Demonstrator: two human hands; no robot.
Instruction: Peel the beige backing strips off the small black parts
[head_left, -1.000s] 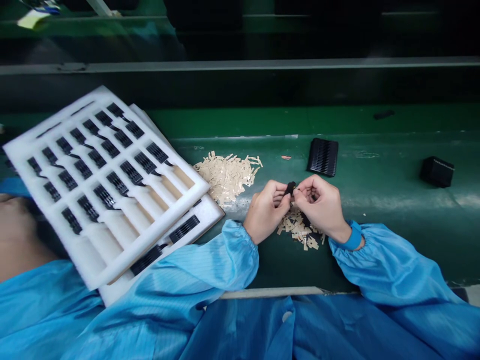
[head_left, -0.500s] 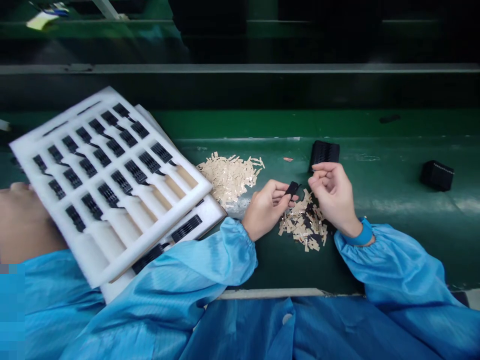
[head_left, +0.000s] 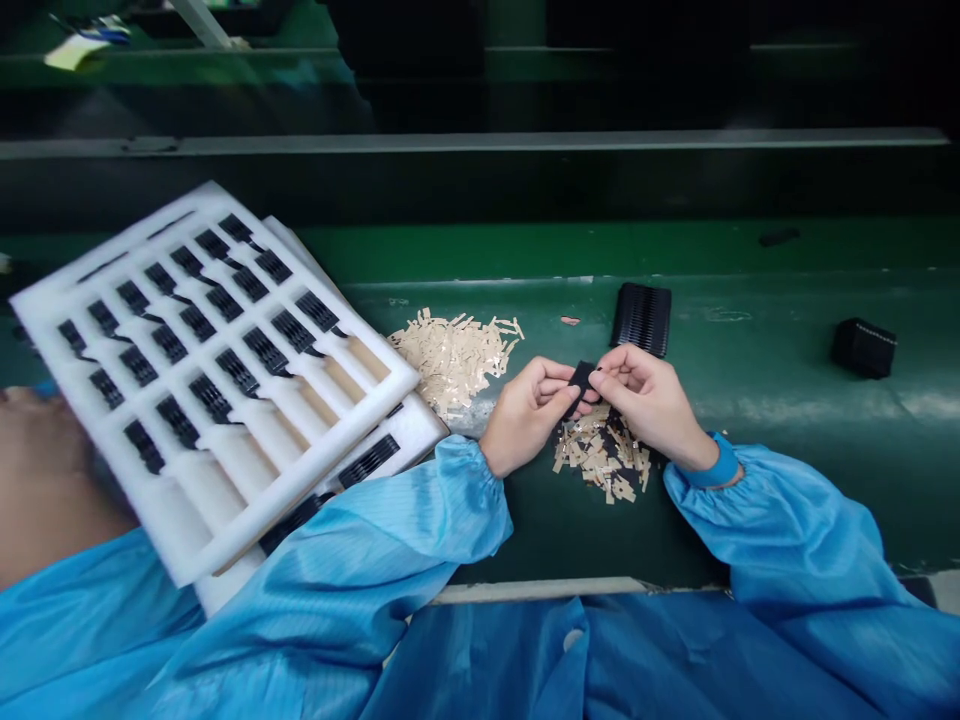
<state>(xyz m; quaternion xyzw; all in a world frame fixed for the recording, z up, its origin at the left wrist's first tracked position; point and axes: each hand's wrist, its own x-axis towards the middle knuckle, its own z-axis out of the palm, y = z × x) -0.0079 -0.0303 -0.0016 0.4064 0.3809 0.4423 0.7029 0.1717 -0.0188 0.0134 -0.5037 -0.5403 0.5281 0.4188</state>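
Observation:
My left hand (head_left: 529,415) and my right hand (head_left: 649,400) meet above the green bench, and the fingertips of both pinch a small black flat piece (head_left: 582,380). Just below my hands lies a loose pile of tan strips (head_left: 604,458) mixed with black bits. A larger pile of the same tan strips (head_left: 454,360) lies left of my left hand. Beyond my right hand stands a stack of black ribbed parts (head_left: 641,318). My hands hide part of the black piece.
White foam trays (head_left: 45,310) holding rows of black parts lie at the left, stacked and overlapping my left sleeve (head_left: 390,510). A black block (head_left: 862,348) sits at the right. A metal rail (head_left: 480,143) runs along the back of the bench.
My right hand has come back from near the black stack and its fingertips now pinch the black piece. My left hand stays on the piece. The view has shifted slightly.

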